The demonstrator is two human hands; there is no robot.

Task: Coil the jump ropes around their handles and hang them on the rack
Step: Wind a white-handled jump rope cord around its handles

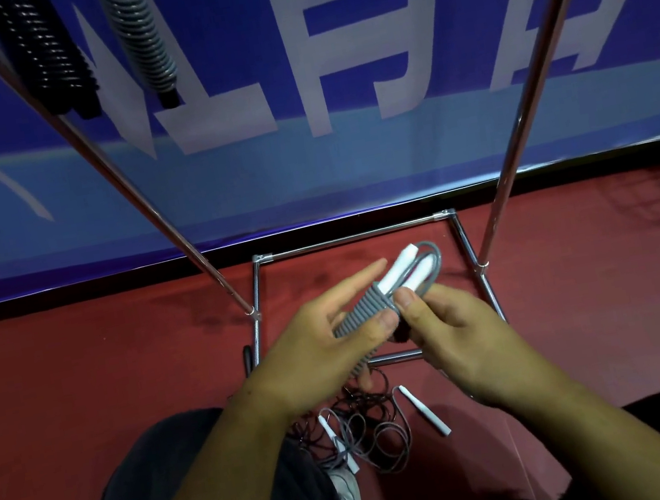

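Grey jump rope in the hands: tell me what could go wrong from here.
The grey jump rope has a loose loop past its white handles; if the right hand loses its pinch, the coil may unwind.
The loose ropes lie tangled near the person's shoe; they could snag a foot.

We count three wound jump ropes: one grey rope [368, 313] held in the hands, plus a black rope [51, 56] and a second grey rope [142, 31] hanging at the top; two white handles [403, 265] stick out of the held one; two loose handles [424, 409] lie on the floor in one tangle of cord [359, 403], where we cannot tell how many ropes there are; one metal rack [354, 235] with two slanted poles [128, 188]; two hands, a left hand [320, 353] and a right hand [462, 336].
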